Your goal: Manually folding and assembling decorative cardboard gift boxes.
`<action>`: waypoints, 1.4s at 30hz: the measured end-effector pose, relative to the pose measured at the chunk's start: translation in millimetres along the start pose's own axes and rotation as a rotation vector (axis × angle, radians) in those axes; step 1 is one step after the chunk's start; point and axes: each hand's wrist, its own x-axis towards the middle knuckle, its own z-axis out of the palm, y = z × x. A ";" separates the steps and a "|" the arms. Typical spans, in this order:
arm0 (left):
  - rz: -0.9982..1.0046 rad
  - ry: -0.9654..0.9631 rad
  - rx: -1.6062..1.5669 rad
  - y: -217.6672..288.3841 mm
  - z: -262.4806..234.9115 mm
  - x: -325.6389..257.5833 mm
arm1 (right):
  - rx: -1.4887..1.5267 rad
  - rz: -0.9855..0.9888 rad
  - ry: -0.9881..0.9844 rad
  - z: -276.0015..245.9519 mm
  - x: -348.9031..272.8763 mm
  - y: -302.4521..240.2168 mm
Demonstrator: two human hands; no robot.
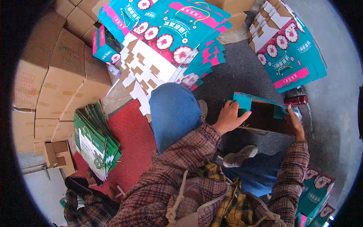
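An opened teal carton (263,115) with a brown cardboard inside stands between my hands, right of the middle. My left hand (230,118) is at its left end, the fingers curled at a teal flap (242,103) and the thumb stretched over the opening. On the opposite end, my right hand (296,124) grips the carton's right wall, its fingers partly hidden behind the edge. A second teal flap (279,112) folds inward beside that hand. The carton's bottom lies in shadow.
Flat teal-and-pink cartons (181,30) are stacked ahead, with another stack (293,56) at far right. A red bottle (296,100) lies beyond my right hand. Green bags (92,140) stand on a red mat (130,138). Brown boxes (56,75) line the left.
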 end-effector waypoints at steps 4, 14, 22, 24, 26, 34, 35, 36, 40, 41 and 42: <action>0.013 0.028 0.010 0.9 -0.1 -0.3 | -0.029 0.053 0.007 4.1 -9.8 -12.7; 0.025 0.031 0.027 1.3 1.3 0.3 | 0.020 0.041 0.043 4.1 2.8 2.9; 0.030 0.018 -0.019 -2.2 1.8 0.9 | 0.021 0.008 0.018 6.9 -11.8 -9.6; 0.042 0.035 -0.003 -0.4 3.7 1.9 | -0.001 0.012 0.032 2.4 -8.4 -6.1; 0.045 0.056 0.024 -2.5 2.9 0.2 | -0.020 0.013 0.032 7.6 -8.7 -10.0; 0.010 0.013 -0.023 2.3 3.6 1.6 | -0.027 0.034 0.041 0.7 -3.4 -0.7; 0.009 0.016 -0.018 0.5 3.1 0.4 | -0.026 0.031 0.036 3.6 -4.4 -4.2; 0.013 0.029 -0.019 -1.6 2.8 -0.9 | -0.066 0.025 0.038 5.7 -6.1 -7.5; -0.015 0.021 -0.006 -0.7 -1.6 -3.2 | -0.049 -0.035 0.055 17.0 -22.6 -20.7; -0.010 0.018 -0.010 2.1 -1.7 -2.1 | -0.049 -0.033 0.062 13.1 -20.5 -16.7; -0.003 -0.003 -0.017 4.6 -1.7 -1.3 | -0.032 -0.007 0.070 8.0 -15.6 -9.5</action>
